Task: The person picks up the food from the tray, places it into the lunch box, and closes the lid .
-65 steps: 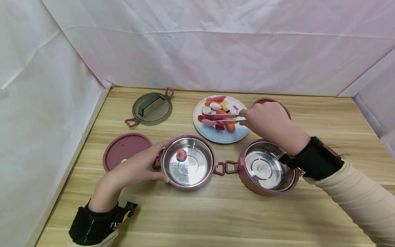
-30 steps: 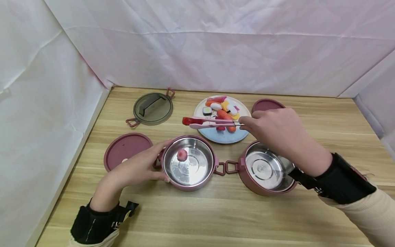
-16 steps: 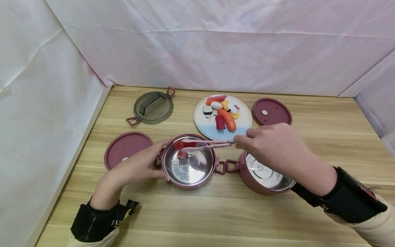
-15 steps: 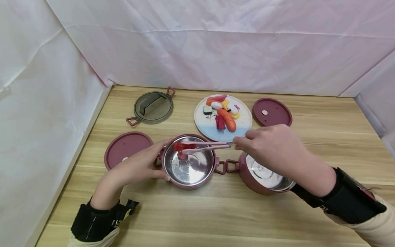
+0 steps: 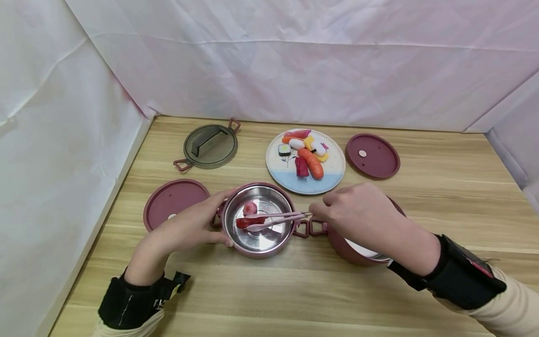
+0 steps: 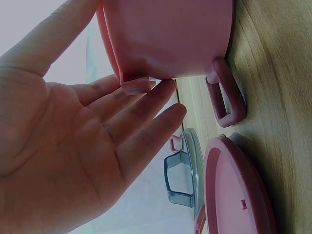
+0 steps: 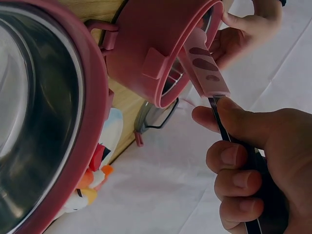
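My right hand [image 5: 358, 213] grips a pair of tongs [image 7: 204, 73] by the dark handle, thumb on top and fingers wrapped round it. Their pink tips reach down inside the left pot [image 5: 263, 254] and touch a long red toy food piece [image 5: 244, 223]. Just behind it, on the steel floor, lies a round pinkish piece [image 5: 250, 208]. At this pot's left side my left hand [image 5: 189, 228] steadies it, thumb towards the front and fingers towards the back. The left wrist view shows those fingers [image 6: 146, 105] long and spread against the pot's outside.
A second pot [image 5: 347, 245] stands right, partly under my right forearm, its handle close to the first pot's. Behind are a plate [image 5: 303, 187] of toy sushi and a maroon lid [image 5: 375, 159]. A clear lid [image 5: 212, 157] and another maroon lid [image 5: 174, 199] lie left.
The tongs have lifted the red piece off the plate and carried it left and towards me, down into the left pot. My left hand has stayed at that pot.
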Tool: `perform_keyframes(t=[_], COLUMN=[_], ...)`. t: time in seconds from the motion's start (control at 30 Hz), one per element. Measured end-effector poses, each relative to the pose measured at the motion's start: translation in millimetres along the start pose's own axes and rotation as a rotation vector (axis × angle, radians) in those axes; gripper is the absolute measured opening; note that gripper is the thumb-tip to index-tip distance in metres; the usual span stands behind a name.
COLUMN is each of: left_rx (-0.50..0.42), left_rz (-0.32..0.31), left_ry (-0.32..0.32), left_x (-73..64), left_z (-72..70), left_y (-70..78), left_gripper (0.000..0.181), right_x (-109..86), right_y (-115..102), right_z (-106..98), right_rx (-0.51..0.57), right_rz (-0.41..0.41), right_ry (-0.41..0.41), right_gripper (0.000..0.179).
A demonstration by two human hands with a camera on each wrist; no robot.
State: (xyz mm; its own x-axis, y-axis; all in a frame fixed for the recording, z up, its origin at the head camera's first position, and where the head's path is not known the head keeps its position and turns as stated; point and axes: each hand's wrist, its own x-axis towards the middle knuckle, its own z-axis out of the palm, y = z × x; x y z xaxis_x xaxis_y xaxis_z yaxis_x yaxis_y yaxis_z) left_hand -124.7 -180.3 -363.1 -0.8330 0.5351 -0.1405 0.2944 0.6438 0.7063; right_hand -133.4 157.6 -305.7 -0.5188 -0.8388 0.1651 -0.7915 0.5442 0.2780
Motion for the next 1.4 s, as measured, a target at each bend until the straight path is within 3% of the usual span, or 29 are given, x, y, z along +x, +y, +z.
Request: perform_keyframes(t=[0.37,0.63,1.0,1.4], left_rx=[0.011,0.007,0.003,0.005], left_rz=[0.006,0.003,0.007,0.003], left_ry=[0.007,0.007,0.007,0.004], left_x=[0.0,-0.3,0.0,-0.2], left_z=[0.5,0.5,0.6,0.4], left_y=[0.0,-0.6,-0.9,0.3], left_gripper=[0.102,0.102,0.101,0.101], right_x=[2.0,4.0,4.7,5.5], right_y=[-2.6,-5.2,-6.8,-8.5], right_z=[-2.0,1.0,0.6,5.1], right_rx=[0.023,0.005,0.038,0.042], right_rz=[-0.011,-0.03,-0.029,-0.029], right_ry=[-0.082,-0.067,-0.123,-0.12], right_gripper=[0.021,0.02,0.021,0.017])
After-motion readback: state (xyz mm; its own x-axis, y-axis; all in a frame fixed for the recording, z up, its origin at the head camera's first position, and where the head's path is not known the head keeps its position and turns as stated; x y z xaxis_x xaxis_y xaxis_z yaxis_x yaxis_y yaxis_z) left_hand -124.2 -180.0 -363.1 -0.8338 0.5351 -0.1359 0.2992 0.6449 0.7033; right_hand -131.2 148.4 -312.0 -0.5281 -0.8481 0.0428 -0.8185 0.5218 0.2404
